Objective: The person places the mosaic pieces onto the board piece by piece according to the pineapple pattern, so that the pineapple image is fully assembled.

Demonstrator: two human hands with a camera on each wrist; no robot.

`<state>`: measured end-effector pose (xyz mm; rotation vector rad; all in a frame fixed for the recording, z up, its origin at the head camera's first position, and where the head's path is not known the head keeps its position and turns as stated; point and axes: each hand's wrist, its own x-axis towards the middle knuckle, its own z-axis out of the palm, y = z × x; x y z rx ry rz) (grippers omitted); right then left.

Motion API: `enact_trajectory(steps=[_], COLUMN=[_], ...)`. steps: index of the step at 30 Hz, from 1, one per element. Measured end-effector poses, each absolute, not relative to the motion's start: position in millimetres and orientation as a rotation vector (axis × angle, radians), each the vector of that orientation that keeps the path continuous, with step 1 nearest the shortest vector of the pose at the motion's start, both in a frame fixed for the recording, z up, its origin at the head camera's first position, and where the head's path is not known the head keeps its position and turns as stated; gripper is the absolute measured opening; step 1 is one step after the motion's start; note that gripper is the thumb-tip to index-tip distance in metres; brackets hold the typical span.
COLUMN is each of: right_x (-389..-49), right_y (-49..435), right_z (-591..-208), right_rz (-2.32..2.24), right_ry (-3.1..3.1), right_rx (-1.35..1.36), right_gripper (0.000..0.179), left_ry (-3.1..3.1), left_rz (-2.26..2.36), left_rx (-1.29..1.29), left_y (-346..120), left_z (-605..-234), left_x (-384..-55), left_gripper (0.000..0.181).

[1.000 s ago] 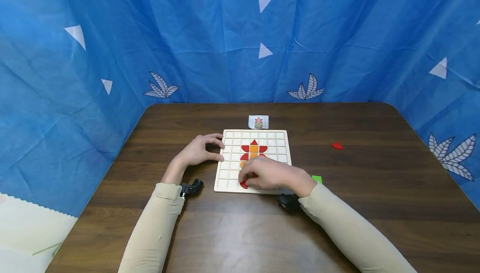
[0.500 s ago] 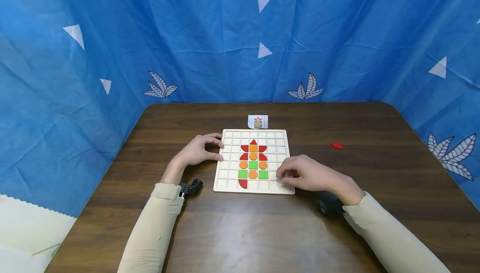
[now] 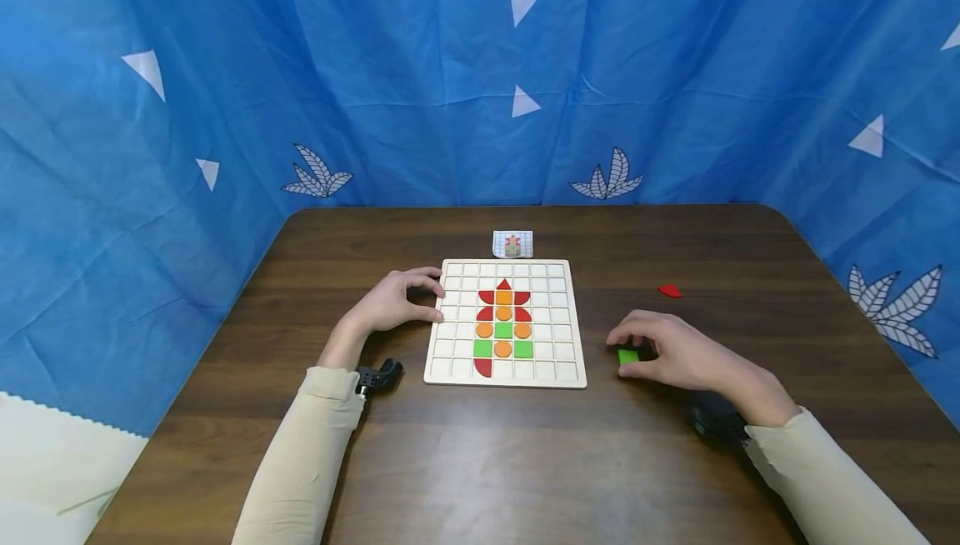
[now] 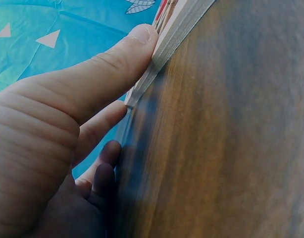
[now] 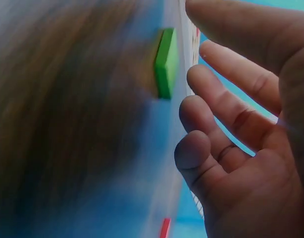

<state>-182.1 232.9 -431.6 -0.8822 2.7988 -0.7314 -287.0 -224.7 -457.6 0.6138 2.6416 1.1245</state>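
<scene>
A white gridded board [image 3: 553, 333] lies on the table with red, orange and green flat pieces set in its middle columns. At its left edge rests my left hand [image 3: 392, 302], thumb and fingertips touching the side; in the left wrist view the thumb [image 4: 117, 59] lies against the board's edge. Off the board's right side, my right hand [image 3: 678, 351] hovers around a loose green square tile [image 3: 627, 357]. In the right wrist view its thumb and fingers are spread, apart from the green tile [image 5: 166, 63]. A red quarter-round-looking piece [image 3: 670, 291] lies farther back.
A small printed card [image 3: 513, 244] with a coloured pattern lies just behind the board. The brown wooden table [image 3: 465, 478] reaches back to a blue curtain [image 3: 450, 70]. Dark wrist devices [image 3: 381, 375] sit by both wrists.
My right hand has left the lower part of the board and moved right to the loose green tile, uncovering the pieces there. My left hand has stayed at the board's left edge.
</scene>
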Motion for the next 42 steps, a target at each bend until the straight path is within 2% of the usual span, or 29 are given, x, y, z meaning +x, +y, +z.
enact_trajectory(steps=[5,16,27,35,42], right_x=[-177.9,-177.1,-176.3,-184.8,-202.2], right_y=[244.4,245.0,234.4,224.4,195.8], right_z=[-433.3,-432.0,-428.6,-426.8,-422.6], right_rz=[-0.678,-0.623,-0.474,-0.577,-0.678], right_ry=[2.835,2.798,2.834,2.821,2.810], right_rx=[-0.842,-0.890,-0.858,-0.871,-0.936], right_gripper=[0.037,0.020,0.020,0.019,0.017], left_ry=[2.649,2.639,2.654,2.648,2.652], left_rz=[1.128,1.117,1.101,1.122,1.127], left_rx=[0.630,0.619,0.638,0.649,0.671], left_y=[-223.9,-225.8,-225.7,-225.7,-225.1], left_z=[-459.3,-462.8,-459.6,-456.9,-456.5], left_x=[-288.1,-287.3,-287.8,-285.8,-284.8], left_gripper=[0.032,0.033,0.033,0.034,0.034])
